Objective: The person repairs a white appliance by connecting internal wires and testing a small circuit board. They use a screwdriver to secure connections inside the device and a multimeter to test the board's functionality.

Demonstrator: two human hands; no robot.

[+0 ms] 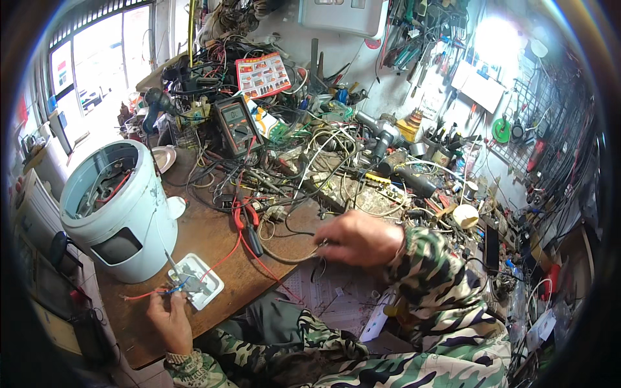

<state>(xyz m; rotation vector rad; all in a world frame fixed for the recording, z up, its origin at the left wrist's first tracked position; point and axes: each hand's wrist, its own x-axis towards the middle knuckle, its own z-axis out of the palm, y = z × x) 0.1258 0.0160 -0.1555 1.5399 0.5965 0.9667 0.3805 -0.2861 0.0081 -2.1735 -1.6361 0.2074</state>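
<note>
Plainly, left hand (pixel 169 317) pinches wires (pixel 141 296) beside the white box (pixel 215 284); right hand (pixel 361 239) grips a cable (pixel 288 260).

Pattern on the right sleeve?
Camouflage in green, black and pale beige on the right sleeve; shows best in the head view.

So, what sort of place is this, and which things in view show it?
Probably an electrical repair workshop: a multimeter sits beside tangled cables, and hand tools hang on the wall.
</note>
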